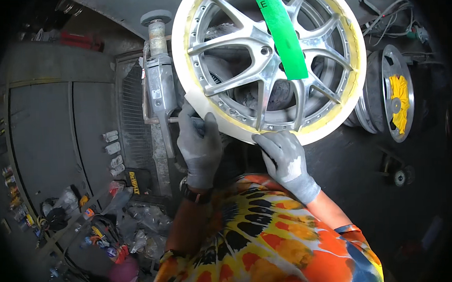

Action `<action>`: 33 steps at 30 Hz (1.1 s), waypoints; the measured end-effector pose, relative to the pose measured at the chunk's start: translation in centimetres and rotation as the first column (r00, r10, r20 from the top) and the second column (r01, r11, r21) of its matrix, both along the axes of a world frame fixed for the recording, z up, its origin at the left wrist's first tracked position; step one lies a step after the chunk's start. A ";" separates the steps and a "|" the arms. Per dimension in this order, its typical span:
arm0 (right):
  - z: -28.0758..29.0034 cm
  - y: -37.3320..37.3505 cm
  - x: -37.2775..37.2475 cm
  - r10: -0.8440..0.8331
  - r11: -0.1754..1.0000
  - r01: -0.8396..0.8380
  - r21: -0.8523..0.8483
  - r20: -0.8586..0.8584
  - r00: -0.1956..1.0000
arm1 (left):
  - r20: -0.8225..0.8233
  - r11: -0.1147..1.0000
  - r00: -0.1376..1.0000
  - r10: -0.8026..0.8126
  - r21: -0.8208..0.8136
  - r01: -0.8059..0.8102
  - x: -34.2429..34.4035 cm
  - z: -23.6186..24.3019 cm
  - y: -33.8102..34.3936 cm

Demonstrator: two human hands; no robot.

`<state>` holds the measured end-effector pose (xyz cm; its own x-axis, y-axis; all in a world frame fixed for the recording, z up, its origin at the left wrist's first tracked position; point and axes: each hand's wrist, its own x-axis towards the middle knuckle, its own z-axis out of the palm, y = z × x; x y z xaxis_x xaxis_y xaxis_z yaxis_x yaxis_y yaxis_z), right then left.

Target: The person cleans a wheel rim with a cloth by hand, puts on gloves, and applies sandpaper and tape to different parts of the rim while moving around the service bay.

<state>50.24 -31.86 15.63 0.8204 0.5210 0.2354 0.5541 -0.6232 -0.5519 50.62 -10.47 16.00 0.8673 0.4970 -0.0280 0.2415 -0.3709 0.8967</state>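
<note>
A silver multi-spoke alloy wheel [264,86] faces me, its outer lip covered by yellow masking tape [354,49] and a white masking strip [362,79] around the edge. A bright green tape piece [285,37] lies across its hub and upper spokes. My left hand [201,147], in a grey glove, is closed at the wheel's lower-left edge, thumb and fingers on the white strip, which stands out from the lip there; its fingertips are partly hidden. My right hand [287,163], also gloved, grips the bottom edge, fingers bent over the masked lip.
Left of the wheel stands a grey metal machine post [161,88]. Another wheel [408,92] with a yellow cloth-like piece sits at the right, cables [389,18] above it. A small caster [400,178] is lower right. Bags and clutter [144,222] lie lower left.
</note>
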 end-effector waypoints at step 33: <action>-3.9 -1.0 2.3 -0.008 1.000 0.007 -0.005 -0.154 0.988 | -0.139 0.910 0.988 0.071 0.415 -0.007 5.1 -1.7 -0.8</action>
<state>52.52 -32.83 11.75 0.8504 0.5157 0.1041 0.4585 -0.6294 -0.6275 55.67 -11.24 14.34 0.8488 0.5252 0.0603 0.3812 -0.6871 0.6185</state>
